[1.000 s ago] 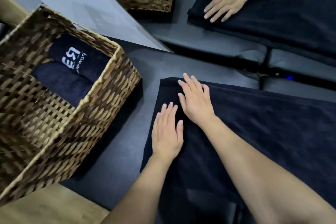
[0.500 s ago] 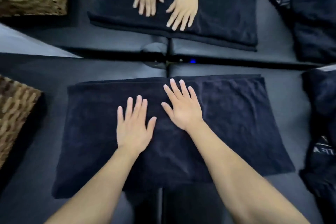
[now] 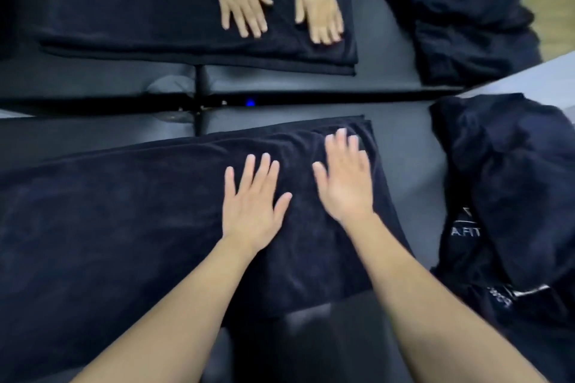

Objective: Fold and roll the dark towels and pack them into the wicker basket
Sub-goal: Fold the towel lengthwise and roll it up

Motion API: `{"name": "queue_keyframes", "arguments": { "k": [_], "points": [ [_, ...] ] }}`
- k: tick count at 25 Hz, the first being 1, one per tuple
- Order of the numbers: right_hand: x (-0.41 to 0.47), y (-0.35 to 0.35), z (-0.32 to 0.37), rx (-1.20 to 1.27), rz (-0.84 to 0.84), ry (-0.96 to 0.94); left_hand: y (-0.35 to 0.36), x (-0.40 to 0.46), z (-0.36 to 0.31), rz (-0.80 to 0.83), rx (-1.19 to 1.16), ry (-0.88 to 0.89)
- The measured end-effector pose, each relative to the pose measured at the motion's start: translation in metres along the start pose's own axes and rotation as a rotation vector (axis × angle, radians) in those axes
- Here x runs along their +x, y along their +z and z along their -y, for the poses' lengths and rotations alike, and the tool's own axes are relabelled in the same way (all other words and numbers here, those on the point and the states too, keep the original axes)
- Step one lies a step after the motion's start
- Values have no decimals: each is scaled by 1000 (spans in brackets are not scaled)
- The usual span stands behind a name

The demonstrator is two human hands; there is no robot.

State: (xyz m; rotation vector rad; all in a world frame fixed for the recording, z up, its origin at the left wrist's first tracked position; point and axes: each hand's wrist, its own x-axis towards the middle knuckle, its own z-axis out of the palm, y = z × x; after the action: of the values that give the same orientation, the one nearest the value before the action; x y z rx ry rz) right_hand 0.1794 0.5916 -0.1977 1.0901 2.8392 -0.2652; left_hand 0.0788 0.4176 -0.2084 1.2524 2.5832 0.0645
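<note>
Towel [image 3: 124,227] lies under flat left hand [image 3: 253,208], seemingly blurred right hand [image 3: 345,183].

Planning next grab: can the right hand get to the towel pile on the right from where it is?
Probably yes: right hand lies flat on the spread towel, with only bare tabletop between it and the pile.

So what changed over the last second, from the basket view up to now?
Both hands slid rightward along the folded towel: the left hand and right hand now lie flat near its right end, after starting at the left end beside the basket. The view swung right too, so the basket is gone and the pile of dark towels shows. Nothing gripped or released; the towel stays flat.
</note>
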Motion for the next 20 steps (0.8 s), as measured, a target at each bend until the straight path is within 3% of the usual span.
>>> {"name": "queue_keyframes", "arguments": {
  "k": [2, 3, 8, 10, 11, 13, 15, 20],
  "points": [
    [-23, 15, 5, -4, 55, -273, 5, 11, -2, -35, 23, -77],
    [-24, 18, 0, 17, 82, -292, 4, 16, 3, -40, 21, -102],
    [18, 7, -74, 70, 144, 187, -14, 52, 36, 7, -29, -372],
    [23, -3, -88, 81, 118, 310, -21, 66, 21, -15, -60, -434],
    [21, -7, -82, 60, 43, 275, -22, 69, 4, -69, -60, -380],
    [17, -8, -60, 47, -41, 21, -16, 64, -42, -162, -51, -141],
    [16, 2, -42, 85, 36, -207, -1, 55, -72, -134, -39, 9],
    [46, 10, -77, 41, 85, -43, 6, 75, -59, -44, 57, -8]
  ]
}}
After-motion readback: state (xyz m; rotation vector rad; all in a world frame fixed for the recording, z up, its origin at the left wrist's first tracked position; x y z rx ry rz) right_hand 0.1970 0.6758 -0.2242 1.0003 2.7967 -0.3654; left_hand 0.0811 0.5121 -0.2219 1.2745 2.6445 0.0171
